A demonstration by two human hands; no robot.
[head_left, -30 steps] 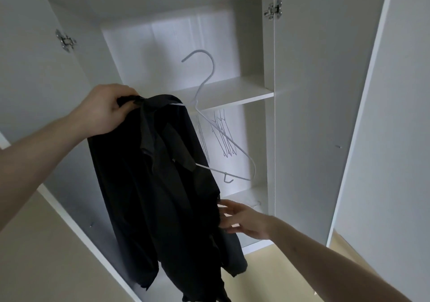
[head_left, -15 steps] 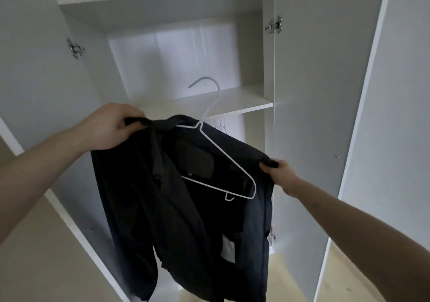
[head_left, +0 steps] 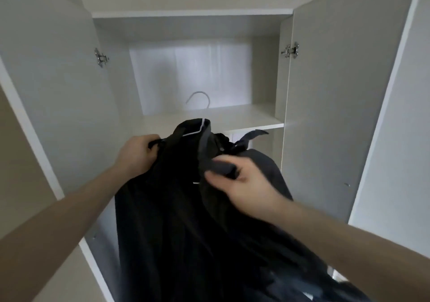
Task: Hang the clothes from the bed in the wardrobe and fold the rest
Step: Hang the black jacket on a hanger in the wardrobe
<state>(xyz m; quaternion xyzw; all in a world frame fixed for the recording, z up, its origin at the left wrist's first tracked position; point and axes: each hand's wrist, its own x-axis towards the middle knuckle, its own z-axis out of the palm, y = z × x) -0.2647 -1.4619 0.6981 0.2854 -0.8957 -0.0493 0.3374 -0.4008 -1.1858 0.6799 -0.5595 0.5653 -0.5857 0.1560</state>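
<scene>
Head view, both hands (head_left: 139, 154) (head_left: 242, 183) gripping black garment (head_left: 176, 232) on white hanger (head_left: 199, 98)

The garment (head_left: 176, 220) filling the lower centre of the frame is plain black, with a dark grey fold near its top. The hanger (head_left: 199, 99) above it is white. The wardrobe (head_left: 186, 13) is white, its doors (head_left: 330, 92) pale grey, with silver metal hinges (head_left: 289, 50).

1 head-worn view only. It faces forward and slightly upward into the open wardrobe (head_left: 193, 13) from close range, both forearms entering from the bottom edge, doors flanking left and right.
</scene>
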